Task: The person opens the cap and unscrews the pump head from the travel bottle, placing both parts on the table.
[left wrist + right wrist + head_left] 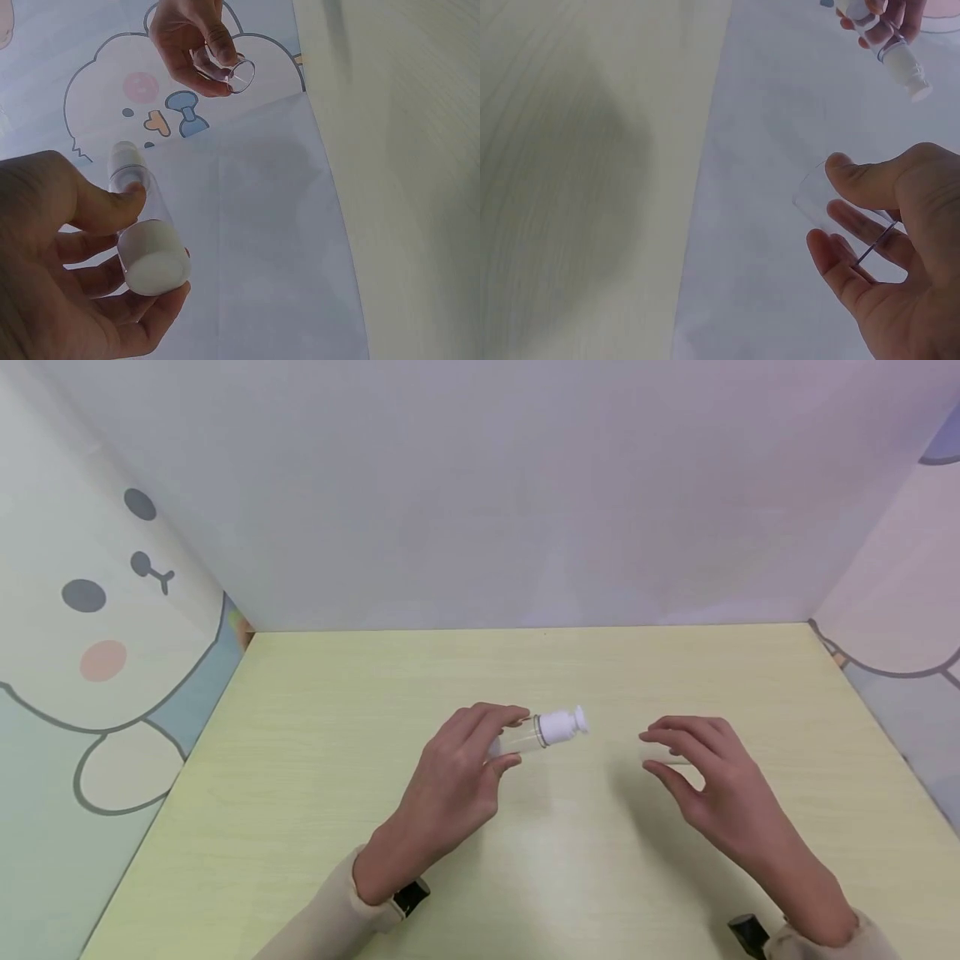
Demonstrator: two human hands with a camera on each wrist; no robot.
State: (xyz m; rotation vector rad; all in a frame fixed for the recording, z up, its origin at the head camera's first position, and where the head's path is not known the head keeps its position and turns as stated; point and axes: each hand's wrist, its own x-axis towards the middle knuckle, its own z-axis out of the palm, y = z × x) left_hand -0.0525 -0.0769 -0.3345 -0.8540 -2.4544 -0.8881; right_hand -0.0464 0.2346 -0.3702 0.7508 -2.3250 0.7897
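My left hand (457, 777) grips a small clear pump bottle (519, 740) above the table, its white pump head (558, 725) pointing right and tilted slightly up. In the left wrist view the bottle's white base (154, 259) faces the camera, with the thumb (120, 206) on one side and the fingers on the other. Across a gap, my right hand (723, 785) pinches a clear cylindrical cap (847, 214) between thumb and fingers. The cap's round rim (241, 77) shows in the left wrist view. Bottle and cap are apart, both held off the table.
A pale wood-grain table (315, 793) lies beneath both hands. At its back stands a plain light wall panel (525, 510). Side panels with cartoon animal prints, a left panel (45, 543) and a right panel (900, 593), border the table.
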